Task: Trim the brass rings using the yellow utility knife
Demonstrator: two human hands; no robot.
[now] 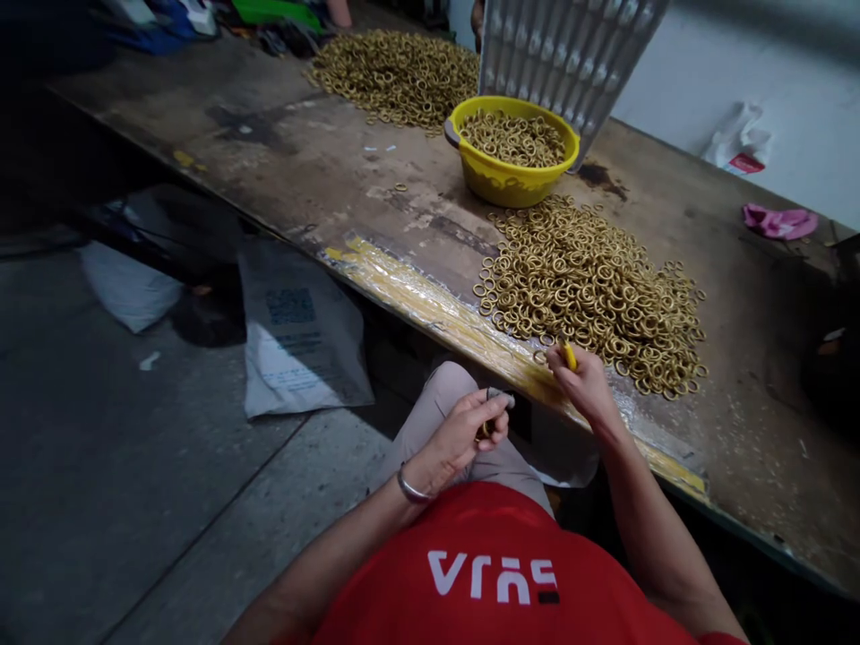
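Note:
My left hand [474,427] is over my lap, its fingers curled round a brass-coloured ring [484,431]; whether more rings are in it is hidden. A grey wrap [501,397] covers one of its fingertips. At the table's front edge my right hand [583,381] is closed on a tool with a yellow handle [569,356], whose working end I cannot make out. A loose ring [539,356] lies just left of its fingertips. Right behind that hand spreads a large heap of brass-coloured rings [591,282].
A yellow basin [511,186] full of rings stands behind the near heap. Farther back are another ring heap [403,76] and a ridged grey panel [564,54]. A pink cloth [779,221] lies on the table [302,170] at right. White sacks [302,331] sit below.

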